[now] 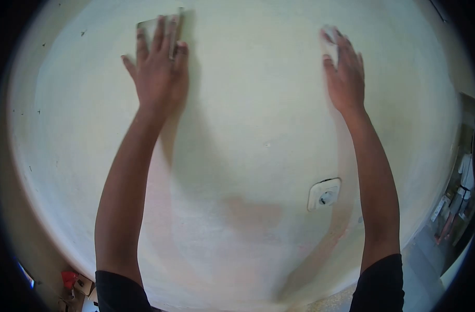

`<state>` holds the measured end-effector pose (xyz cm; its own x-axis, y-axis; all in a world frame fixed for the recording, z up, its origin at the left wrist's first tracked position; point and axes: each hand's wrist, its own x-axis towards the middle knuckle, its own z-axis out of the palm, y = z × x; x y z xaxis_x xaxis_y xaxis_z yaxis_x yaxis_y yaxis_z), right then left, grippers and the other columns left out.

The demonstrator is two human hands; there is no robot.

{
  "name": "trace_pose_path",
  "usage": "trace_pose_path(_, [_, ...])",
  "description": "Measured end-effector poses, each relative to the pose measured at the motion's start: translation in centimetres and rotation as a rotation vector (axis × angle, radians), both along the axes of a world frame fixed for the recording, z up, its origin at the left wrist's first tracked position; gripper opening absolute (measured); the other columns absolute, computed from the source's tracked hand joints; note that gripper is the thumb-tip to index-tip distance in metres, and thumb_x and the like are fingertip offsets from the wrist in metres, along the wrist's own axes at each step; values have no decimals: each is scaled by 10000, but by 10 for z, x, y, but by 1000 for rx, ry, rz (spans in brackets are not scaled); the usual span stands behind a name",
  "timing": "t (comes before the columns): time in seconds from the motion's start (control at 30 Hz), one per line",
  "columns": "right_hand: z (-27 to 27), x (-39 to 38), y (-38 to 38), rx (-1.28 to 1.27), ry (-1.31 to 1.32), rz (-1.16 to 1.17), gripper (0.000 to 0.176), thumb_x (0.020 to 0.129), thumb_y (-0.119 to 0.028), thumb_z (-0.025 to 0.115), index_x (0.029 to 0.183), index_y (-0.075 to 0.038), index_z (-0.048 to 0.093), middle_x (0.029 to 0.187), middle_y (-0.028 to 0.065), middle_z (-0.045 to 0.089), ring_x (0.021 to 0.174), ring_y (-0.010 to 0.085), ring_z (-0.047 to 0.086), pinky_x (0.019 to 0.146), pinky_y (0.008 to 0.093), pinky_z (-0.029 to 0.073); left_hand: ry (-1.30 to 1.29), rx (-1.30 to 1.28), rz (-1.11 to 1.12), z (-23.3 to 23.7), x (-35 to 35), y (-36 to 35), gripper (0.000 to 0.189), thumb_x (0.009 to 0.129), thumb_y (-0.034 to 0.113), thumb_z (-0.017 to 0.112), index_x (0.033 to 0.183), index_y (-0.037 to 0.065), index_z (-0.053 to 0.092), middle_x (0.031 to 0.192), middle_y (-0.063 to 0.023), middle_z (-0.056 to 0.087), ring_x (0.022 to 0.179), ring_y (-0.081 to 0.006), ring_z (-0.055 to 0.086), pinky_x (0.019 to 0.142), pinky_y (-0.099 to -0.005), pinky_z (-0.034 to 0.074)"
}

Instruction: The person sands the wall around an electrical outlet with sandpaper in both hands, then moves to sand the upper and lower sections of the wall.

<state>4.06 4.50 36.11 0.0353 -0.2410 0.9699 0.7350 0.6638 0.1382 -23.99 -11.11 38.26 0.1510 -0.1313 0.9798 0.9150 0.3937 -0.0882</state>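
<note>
While left hand (pixel 159 67) flattens pale sheet (pixel 148 26) on wall (pixel 248 104) | long axis hidden

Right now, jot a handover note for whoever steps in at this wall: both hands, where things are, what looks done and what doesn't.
Left hand: flat, fingers spread, pressing a thin grey sheet against the wall.
Right hand: fingers out against the wall, upper right; a pale blur at its tip, unclear what.
Socket: lower right, neither hand near it.
The wall up by the hands looks evenly pale. Pinkish patches show lower down, beside the socket.
</note>
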Motion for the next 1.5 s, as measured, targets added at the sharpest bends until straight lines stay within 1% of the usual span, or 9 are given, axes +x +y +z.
trace_pose_path(0.27, [-52,41,5,31,-521,-162,568,824,-247,599,1360,-294,416,1438,-8,365,1329,210,331,1095,498,197,21,-42,0,-2,58,31,475,963,385,302,1429,293,290,1499,62,250,1404,-275,137,1080,-630,32])
trace_pose_path(0.4, [-37,85,49,-38,33,11,553,820,-198,589,1348,-262,436,1428,7,376,1326,253,332,1075,520,220,31,-84,29,-34,86,45,478,961,374,304,1433,304,277,1502,65,239,1405,-277,134,1107,-578,48])
trace_pose_path(0.6, [-88,87,19,-5,-615,-31,585,790,-182,608,1345,-261,441,1430,22,373,1320,241,342,1077,518,223,97,-242,62,-56,86,30,485,962,396,293,1435,289,275,1501,79,235,1409,-238,130,1127,-534,45])
trace_pose_path(0.8, [-69,132,78,-76,80,-88,551,826,-178,559,1358,-237,428,1434,51,363,1325,265,326,1077,536,205,-46,-136,45,-82,90,44,503,965,466,235,1433,288,281,1510,68,213,1416,-225,89,1119,-549,1])
trace_pose_path(1.0, [-114,130,41,-96,-698,-14,617,778,-195,620,1351,-308,425,1462,7,326,1354,214,290,1101,528,173,44,-371,81,-105,141,49,493,958,403,305,1417,227,333,1503,41,242,1413,-252,111,1114,-547,-19])
trace_pose_path(1.2, [-134,145,73,-207,-83,-88,642,782,-190,619,1377,-278,395,1476,45,299,1355,281,277,1103,535,149,-19,-363,53,-137,151,57,470,944,318,348,1401,211,368,1508,20,238,1413,-266,116,1111,-550,-23])
trace_pose_path(1.33, [-188,152,61,-88,-713,-21,678,715,-233,674,1350,-271,440,1460,60,328,1346,300,287,1095,545,164,65,-525,48,-190,157,51,485,914,263,402,1392,185,387,1503,-18,256,1410,-287,134,1100,-568,-28])
trace_pose_path(1.43, [-175,170,70,-118,-754,-51,662,712,-233,667,1338,-267,456,1453,66,341,1345,311,286,1096,549,158,23,-518,72,-179,160,47,490,904,243,407,1389,172,392,1497,-27,274,1409,-289,140,1095,-570,-33])
trace_pose_path(1.5, [-184,168,76,-207,-410,-72,675,706,-233,667,1344,-266,449,1457,69,335,1346,321,282,1094,559,153,-100,-408,14,-188,160,52,486,907,241,400,1387,166,394,1493,-28,282,1409,-292,138,1094,-572,-33])
